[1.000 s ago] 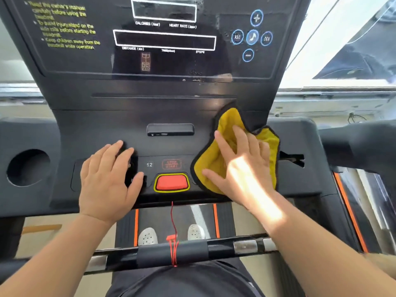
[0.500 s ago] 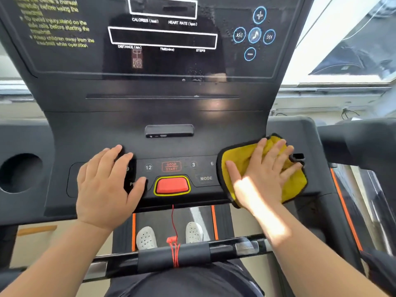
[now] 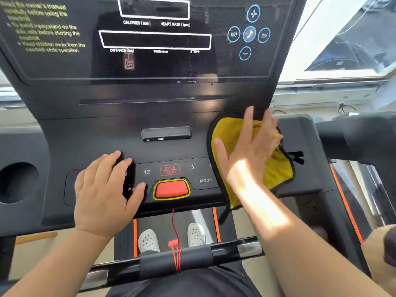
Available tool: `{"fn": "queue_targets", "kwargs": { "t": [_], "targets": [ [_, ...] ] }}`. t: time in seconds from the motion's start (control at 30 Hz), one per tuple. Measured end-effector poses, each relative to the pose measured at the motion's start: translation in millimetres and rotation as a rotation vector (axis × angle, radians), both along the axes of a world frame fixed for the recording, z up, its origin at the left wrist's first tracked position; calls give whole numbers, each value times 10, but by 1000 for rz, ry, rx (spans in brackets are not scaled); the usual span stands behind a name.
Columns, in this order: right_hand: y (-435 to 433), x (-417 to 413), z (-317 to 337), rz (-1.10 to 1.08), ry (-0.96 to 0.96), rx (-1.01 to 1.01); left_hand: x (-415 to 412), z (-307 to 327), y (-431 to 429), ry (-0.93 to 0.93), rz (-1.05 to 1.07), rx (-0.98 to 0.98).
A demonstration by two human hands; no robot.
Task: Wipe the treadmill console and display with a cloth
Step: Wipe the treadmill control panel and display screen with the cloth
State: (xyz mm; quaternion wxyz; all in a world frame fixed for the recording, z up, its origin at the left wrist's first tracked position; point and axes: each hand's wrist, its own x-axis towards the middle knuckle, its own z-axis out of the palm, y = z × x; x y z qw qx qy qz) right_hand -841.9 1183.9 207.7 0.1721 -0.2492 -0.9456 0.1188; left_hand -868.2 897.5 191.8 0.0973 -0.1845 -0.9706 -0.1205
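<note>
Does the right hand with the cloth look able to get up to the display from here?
Probably yes: the right hand presses the cloth flat on the console, and nothing stands between it and the display above.

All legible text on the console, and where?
"CALORIES" – display
"HEART RATE (bpm)" – display
"DISTANCE" – display
"TIME" – display, unit blurred
"STEPS" – display
"12" – keypad
"STOP START" – keypad
"3" – keypad
"MODE" – keypad
"PR" – keypad, cut off by left hand
Yellow warning, display left: mostly blurred
</note>
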Motion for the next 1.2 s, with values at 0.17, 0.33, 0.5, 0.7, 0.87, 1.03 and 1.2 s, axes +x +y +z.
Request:
{"fn": "queue_targets", "kwargs": {
  "t": [0.17,0.33,0.5,0.7,0.87,1.03,1.2],
  "targets": [
    [151,474,-217,430,-148,93,-12,-7,-16,-20,2,0],
    [165,196,-113,146,-444,125,-18,-5,-23,-27,-3,-5],
    [-255,-376,-41,-43,-363,-90,-13,11,-36,-59,6,-18],
    [-205,168,-58,432,-515,131,-9,17,-23,-57,12,-6],
    [243,168,-45,96,-532,65,-6,20,-30,-44,7,11],
    [-39,-344,-64,-110,-313,-92,-12,18,-35,-59,4,6],
    [-156,-297,-22,228,-326,53,-20,32,-35,-72,-1,9]
  ]
}}
